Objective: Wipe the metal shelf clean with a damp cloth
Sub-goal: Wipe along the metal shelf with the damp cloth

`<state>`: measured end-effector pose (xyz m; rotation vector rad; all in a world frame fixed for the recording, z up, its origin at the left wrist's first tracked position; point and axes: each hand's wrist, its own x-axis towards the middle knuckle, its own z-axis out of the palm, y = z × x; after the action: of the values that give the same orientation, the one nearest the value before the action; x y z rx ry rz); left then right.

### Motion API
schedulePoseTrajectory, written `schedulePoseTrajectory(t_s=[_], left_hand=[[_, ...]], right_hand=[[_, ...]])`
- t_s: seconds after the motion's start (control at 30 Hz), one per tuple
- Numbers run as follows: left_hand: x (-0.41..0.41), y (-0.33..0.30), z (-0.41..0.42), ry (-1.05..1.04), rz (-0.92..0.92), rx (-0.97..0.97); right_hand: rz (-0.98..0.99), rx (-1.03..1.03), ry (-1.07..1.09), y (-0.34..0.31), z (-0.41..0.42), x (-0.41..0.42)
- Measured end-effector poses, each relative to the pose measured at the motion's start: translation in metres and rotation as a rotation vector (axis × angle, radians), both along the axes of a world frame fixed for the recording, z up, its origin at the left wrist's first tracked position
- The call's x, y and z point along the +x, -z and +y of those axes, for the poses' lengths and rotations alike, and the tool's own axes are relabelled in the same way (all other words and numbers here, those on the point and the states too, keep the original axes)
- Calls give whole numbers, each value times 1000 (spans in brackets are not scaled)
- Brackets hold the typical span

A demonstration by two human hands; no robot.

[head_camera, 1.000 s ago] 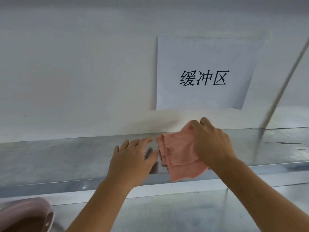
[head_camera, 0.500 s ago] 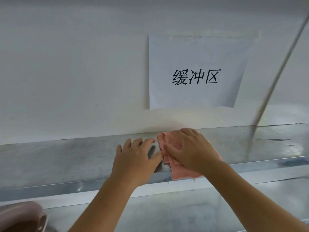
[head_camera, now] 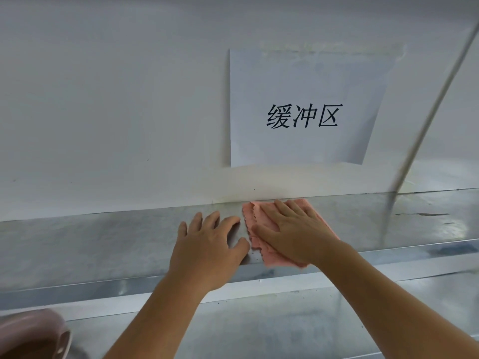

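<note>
And the right hand [head_camera: 293, 229] is flat now! A second ago it was bunched up, knuckles high, pinching the pink cloth [head_camera: 259, 224] by its top edge below the paper sign [head_camera: 305, 107]. Half a second ago it was already lowering. Now the palm is spread wide, fingers extended, pressing the folded cloth down onto the metal shelf [head_camera: 90, 242] directly under the sign, with the cloth's far edge close to the wall [head_camera: 103, 99] and its near edge hanging a little over the shelf's front lip.

The left hand [head_camera: 210, 244] has barely budged: open, fingers apart, resting empty on the shelf just beside the cloth's scalloped left edge, thumb nearly touching it. It grips nothing; it looks like a brace.

What does that tell us? The lift-and-reposition looks finished and the cloth is set for a stroke. The stretch of shelf to the left of the sign looks dull and cloudy, and to the right there are dark streaks near the slanted metal post [head_camera: 425, 120], so by my reckoning plenty is left to wipe. Whether the cloth is damp, I can't tell. Down at the lower left, under the shelf, a pink basin [head_camera: 39, 332] peeks in, likely the rinse water.
</note>
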<state>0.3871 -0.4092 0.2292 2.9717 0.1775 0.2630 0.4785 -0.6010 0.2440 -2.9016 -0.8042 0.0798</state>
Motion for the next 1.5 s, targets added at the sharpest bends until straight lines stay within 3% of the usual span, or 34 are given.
schedulePoseTrajectory(t_s=[0.17, 0.37, 0.6, 0.77, 1.5], left_hand=[[-1, 1, 0, 7, 1, 9], [-2, -2, 2, 27, 3, 7], [-1, -2, 7, 48, -5, -25], [-3, 0, 7, 62, -49, 13], [-6, 2, 3, 37, -92, 60]], right_hand=[[-205, 13, -47, 12, -14, -26], [-6, -1, 23, 2, 9, -5], [-190, 50, -4, 16, 0, -42], [9, 7, 68, -1, 21, -32], [7, 21, 48, -2, 19, -36]])
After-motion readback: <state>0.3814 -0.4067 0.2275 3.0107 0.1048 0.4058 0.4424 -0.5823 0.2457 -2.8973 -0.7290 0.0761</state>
